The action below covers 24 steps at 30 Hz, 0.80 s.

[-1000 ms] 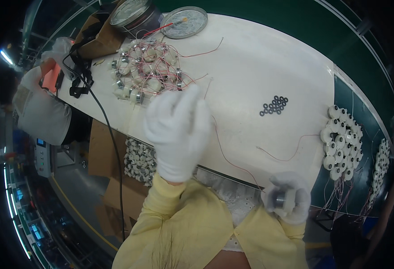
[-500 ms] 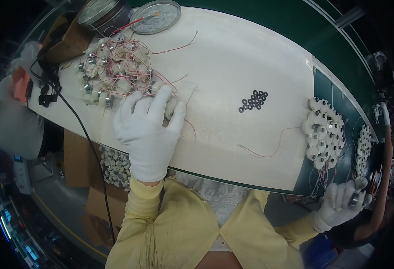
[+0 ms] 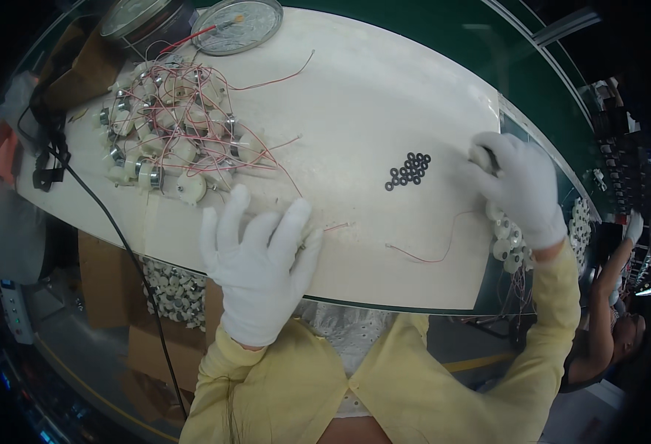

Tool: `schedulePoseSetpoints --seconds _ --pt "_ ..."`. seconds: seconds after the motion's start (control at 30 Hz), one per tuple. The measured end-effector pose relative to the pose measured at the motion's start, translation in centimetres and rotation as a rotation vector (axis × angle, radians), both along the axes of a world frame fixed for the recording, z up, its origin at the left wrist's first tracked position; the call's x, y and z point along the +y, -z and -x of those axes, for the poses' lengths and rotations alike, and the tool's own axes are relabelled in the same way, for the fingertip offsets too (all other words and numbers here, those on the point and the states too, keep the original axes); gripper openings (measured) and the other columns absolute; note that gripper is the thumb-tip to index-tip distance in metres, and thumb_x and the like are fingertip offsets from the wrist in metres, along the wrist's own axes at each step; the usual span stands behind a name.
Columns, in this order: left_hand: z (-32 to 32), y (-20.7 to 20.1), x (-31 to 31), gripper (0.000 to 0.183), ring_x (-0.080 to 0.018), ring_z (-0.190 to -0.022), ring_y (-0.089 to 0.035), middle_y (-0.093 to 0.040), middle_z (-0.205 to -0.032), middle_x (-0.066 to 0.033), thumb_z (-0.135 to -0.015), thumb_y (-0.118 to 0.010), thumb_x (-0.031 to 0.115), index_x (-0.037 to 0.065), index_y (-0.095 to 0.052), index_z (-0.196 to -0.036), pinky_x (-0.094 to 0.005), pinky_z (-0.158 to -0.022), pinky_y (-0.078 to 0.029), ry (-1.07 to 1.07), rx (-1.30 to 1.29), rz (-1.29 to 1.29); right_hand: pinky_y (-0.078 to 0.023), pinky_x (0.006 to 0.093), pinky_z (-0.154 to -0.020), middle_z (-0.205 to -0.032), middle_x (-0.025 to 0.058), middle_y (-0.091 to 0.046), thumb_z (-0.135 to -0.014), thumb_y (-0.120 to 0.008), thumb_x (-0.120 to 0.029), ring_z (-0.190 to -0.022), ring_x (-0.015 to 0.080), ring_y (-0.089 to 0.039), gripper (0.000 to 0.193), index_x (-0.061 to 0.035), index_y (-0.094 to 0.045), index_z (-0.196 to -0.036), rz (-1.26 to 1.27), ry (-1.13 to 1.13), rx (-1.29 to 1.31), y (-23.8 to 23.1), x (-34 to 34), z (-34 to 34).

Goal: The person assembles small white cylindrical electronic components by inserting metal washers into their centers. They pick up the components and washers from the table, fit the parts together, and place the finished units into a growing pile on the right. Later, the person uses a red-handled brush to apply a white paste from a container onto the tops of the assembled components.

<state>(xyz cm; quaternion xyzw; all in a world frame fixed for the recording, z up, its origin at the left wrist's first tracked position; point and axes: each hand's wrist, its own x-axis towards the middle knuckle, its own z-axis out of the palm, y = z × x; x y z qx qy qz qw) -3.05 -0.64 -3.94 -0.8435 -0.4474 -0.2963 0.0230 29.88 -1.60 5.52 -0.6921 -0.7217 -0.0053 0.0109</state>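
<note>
My left hand (image 3: 260, 270), in a white glove, is at the table's near edge. Between its thumb and forefinger is a small motor (image 3: 301, 246), mostly hidden, with a thin red wire trailing to the right. My right hand (image 3: 524, 185), also gloved and smeared by motion, is raised over the right end of the table. Its fingers are closed on a small pale, round-ended motor (image 3: 481, 157), blurred. Beneath that hand stands a group of white motors (image 3: 504, 235) with dark rings on top, partly covered by the glove. Black rings (image 3: 407, 172) lie clustered at mid-table.
A tangled heap of wired motors (image 3: 173, 126) covers the table's left. Behind it are a round tin (image 3: 144, 26) and a lid (image 3: 238, 28) bearing a brush. A loose red wire (image 3: 433, 259) lies near the front. A co-worker's arm (image 3: 606, 274) shows at far right.
My left hand has drawn back toward the table edge with the motor, away from the heap. My right hand has swung up from the lower right to above the motor group.
</note>
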Motion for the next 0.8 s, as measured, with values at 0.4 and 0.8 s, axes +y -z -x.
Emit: schedulePoseSetpoints --seconds 0.4,0.8 --pt "0.1 0.0 0.0 0.046 -0.0337 -0.124 -0.050 -0.057 -0.103 -0.0026 -0.074 -0.080 0.023 0.019 -0.067 -0.118 -0.0572 -0.103 -0.039 0.043 -0.037 0.133 -0.054 0.0360 -0.071 -0.102 0.0136 -0.069 -0.086 -0.067 -0.022 -0.078 0.0309 -0.068 0.040 -0.0060 -0.063 -0.123 -0.086 -0.196 0.049 0.1 3.0 -1.5" --pt "-0.1 -0.1 0.4 0.044 -0.0342 -0.124 -0.050 -0.056 -0.102 -0.0033 -0.071 -0.080 0.022 0.018 -0.069 -0.114 -0.0573 -0.101 -0.041 0.045 -0.032 0.167 -0.052 0.0287 -0.069 -0.089 0.0072 -0.074 -0.091 -0.061 -0.021 -0.072 0.0174 -0.067 0.029 -0.0035 -0.069 -0.113 0.167 -0.006 0.490 2.8 6.1 -2.5"
